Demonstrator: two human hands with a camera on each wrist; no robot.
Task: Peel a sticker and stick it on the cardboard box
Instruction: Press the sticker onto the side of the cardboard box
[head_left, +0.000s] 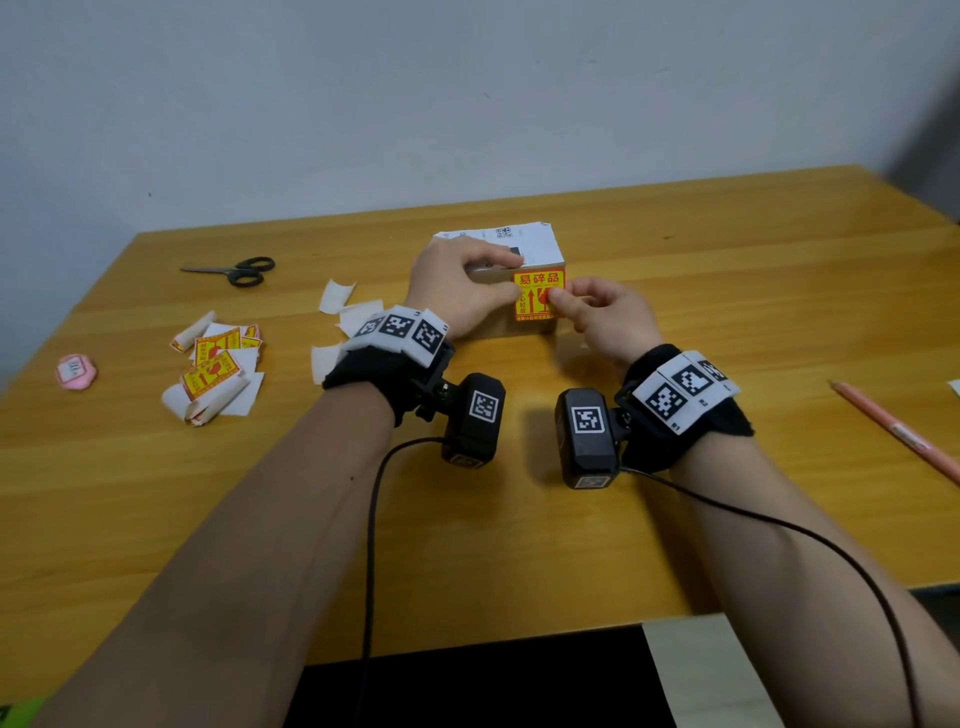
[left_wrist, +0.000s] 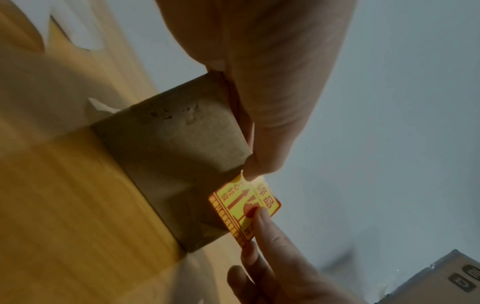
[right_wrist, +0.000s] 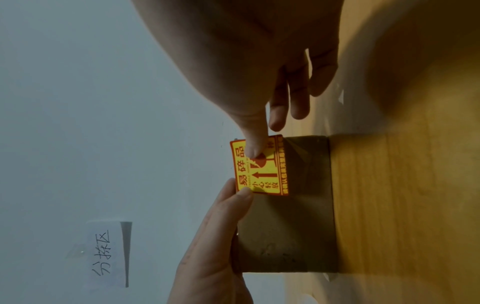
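A small cardboard box (head_left: 501, 330) (left_wrist: 171, 144) (right_wrist: 285, 232) with a white label on top stands mid-table. A red and yellow sticker (head_left: 537, 283) (left_wrist: 233, 199) (right_wrist: 262, 176) lies against the right end of its front face. My left hand (head_left: 457, 286) (right_wrist: 213, 236) grips the box, fingers over the top, thumb on the front at the sticker's left corner. My right hand (head_left: 602, 317) (right_wrist: 246, 61) holds the sticker at its right edge, thumb on its face and index finger curled beside the box corner. Whether the sticker lies fully flat is unclear.
On the wooden table (head_left: 675, 291), a pile of stickers and peeled backings (head_left: 213, 369) lies at the left, with white backing scraps (head_left: 337, 312) nearer the box. Black scissors (head_left: 234, 270) lie at the back left, a pink round tag (head_left: 76, 371) far left, a pencil (head_left: 898, 431) at the right.
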